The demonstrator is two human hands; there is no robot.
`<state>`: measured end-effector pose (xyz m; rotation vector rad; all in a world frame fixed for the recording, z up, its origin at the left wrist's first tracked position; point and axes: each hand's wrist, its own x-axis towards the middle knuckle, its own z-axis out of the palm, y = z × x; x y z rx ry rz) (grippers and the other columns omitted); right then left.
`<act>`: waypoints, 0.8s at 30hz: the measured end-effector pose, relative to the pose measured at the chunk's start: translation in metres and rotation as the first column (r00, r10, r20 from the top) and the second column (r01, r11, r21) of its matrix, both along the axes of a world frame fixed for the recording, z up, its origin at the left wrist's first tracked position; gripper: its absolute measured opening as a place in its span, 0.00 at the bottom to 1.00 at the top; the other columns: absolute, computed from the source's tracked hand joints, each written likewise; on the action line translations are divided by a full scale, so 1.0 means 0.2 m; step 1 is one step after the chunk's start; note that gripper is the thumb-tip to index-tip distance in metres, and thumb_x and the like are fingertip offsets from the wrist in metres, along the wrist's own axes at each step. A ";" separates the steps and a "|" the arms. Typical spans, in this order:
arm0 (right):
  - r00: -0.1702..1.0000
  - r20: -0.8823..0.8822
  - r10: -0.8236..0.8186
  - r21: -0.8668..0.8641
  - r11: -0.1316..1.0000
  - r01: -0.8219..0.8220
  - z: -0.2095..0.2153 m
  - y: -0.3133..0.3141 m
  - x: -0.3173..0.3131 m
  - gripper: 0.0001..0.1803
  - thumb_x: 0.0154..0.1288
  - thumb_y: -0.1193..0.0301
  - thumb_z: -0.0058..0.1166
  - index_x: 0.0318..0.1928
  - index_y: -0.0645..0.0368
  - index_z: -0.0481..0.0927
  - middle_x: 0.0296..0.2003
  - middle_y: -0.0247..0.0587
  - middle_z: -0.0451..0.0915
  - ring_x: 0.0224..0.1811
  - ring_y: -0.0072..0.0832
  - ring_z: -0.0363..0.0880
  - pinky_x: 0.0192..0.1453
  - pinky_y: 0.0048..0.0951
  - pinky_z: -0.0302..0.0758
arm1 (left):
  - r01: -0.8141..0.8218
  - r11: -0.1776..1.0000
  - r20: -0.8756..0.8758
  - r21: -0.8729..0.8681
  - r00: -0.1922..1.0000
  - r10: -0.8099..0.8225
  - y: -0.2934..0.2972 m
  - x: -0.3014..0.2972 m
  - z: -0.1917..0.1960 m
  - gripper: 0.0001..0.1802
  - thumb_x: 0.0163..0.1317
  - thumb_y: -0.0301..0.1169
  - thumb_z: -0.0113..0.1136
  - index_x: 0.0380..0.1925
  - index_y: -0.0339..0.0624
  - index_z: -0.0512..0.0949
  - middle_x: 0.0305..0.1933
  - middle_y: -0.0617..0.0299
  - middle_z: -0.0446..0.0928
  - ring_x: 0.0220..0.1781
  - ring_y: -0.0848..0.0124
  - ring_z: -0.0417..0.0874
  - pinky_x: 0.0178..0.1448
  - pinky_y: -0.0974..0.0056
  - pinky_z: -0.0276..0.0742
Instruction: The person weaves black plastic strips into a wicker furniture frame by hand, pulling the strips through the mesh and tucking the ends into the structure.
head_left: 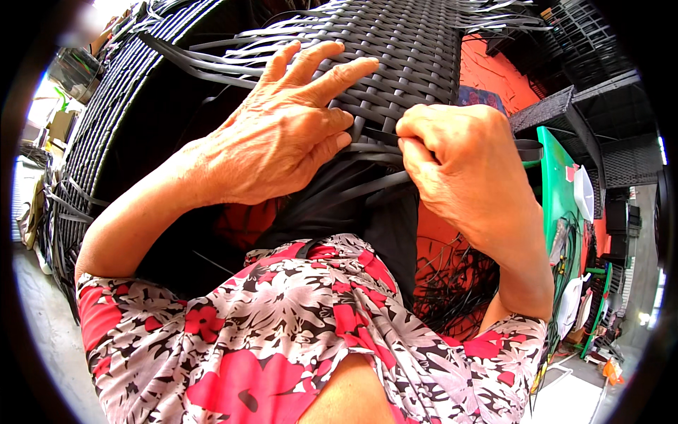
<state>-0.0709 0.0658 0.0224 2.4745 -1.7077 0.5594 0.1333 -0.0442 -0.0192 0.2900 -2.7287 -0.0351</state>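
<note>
A dark grey woven panel [406, 53] made of flat plastic strips lies in front of me. My left hand [282, 127] rests palm down at its near left edge, with three fingers spread over the weave. Its thumb and index finger lie close to each other at the panel's near edge. My right hand [459, 148] is closed, thumb against bent index finger, on a black plastic strip [381, 136] at the near edge of the weave. Loose strips [381, 185] hang below between my hands, and others [219, 63] stick out past the left hand's fingers.
A curved woven rim [106, 134] stands at the left. Tangled dark strips [459, 283] lie on an orange-red surface [431, 247] below my right arm. At the right are a green panel [558, 169] and dark metal framework [600, 120]. More loose strip ends [501, 15] project at the far right.
</note>
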 end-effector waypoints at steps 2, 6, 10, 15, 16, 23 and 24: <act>1.000 0.009 0.002 0.010 1.000 -0.002 -0.02 -0.02 0.01 0.04 0.56 0.80 0.58 0.33 0.67 0.81 0.31 0.50 0.83 0.33 0.44 0.83 0.37 0.37 0.78 | -0.056 0.998 0.052 0.016 0.997 0.055 0.02 -0.02 0.01 0.14 0.69 0.33 0.51 0.37 0.32 0.81 0.76 0.49 0.57 0.78 0.45 0.51 0.77 0.39 0.44; 0.998 0.046 0.050 -0.028 0.998 -0.048 -0.07 -0.01 0.01 0.04 0.57 0.80 0.58 0.35 0.66 0.81 0.31 0.49 0.82 0.34 0.45 0.83 0.37 0.37 0.78 | -0.104 0.987 -0.048 0.123 0.993 0.110 0.06 -0.09 -0.01 0.12 0.66 0.32 0.55 0.32 0.36 0.83 0.71 0.49 0.65 0.73 0.50 0.60 0.74 0.41 0.52; 0.994 0.100 0.030 -0.087 0.996 -0.021 -0.09 0.03 -0.03 0.05 0.57 0.82 0.59 0.35 0.66 0.80 0.32 0.48 0.82 0.34 0.45 0.82 0.38 0.37 0.79 | -0.123 0.932 -0.185 0.342 0.963 0.195 0.07 -0.13 -0.02 0.08 0.61 0.30 0.61 0.30 0.37 0.84 0.67 0.54 0.71 0.71 0.54 0.64 0.73 0.51 0.57; 0.987 0.158 -0.041 -0.080 0.995 0.054 -0.12 0.06 -0.06 0.05 0.57 0.82 0.60 0.36 0.66 0.80 0.33 0.48 0.82 0.35 0.46 0.82 0.39 0.37 0.79 | -0.073 0.860 -0.270 0.505 0.933 0.237 0.06 -0.16 -0.02 0.04 0.51 0.24 0.64 0.23 0.34 0.84 0.60 0.52 0.77 0.61 0.55 0.73 0.65 0.57 0.67; 0.987 0.152 -0.049 -0.084 0.995 0.062 -0.13 0.06 -0.06 0.06 0.58 0.82 0.60 0.36 0.66 0.80 0.33 0.48 0.82 0.35 0.46 0.82 0.40 0.37 0.79 | -0.069 0.880 -0.278 0.471 0.935 0.222 0.06 -0.16 -0.02 0.03 0.51 0.24 0.64 0.23 0.34 0.84 0.59 0.52 0.77 0.61 0.55 0.73 0.65 0.56 0.67; 0.989 0.123 -0.076 -0.021 0.997 0.079 -0.11 0.01 -0.05 0.02 0.60 0.79 0.57 0.33 0.65 0.79 0.30 0.51 0.81 0.32 0.47 0.82 0.36 0.39 0.77 | -0.062 0.942 -0.217 0.331 0.966 0.140 0.02 -0.15 -0.03 0.02 0.53 0.23 0.63 0.24 0.36 0.80 0.61 0.56 0.76 0.63 0.58 0.72 0.69 0.54 0.62; 0.988 0.130 -0.086 0.040 0.996 0.082 -0.10 -0.01 -0.05 0.02 0.61 0.78 0.57 0.33 0.65 0.79 0.29 0.51 0.81 0.32 0.48 0.82 0.36 0.39 0.77 | -0.050 0.957 -0.202 0.287 0.973 0.111 0.01 -0.15 -0.03 0.02 0.53 0.23 0.62 0.23 0.36 0.81 0.61 0.55 0.76 0.63 0.57 0.71 0.68 0.52 0.62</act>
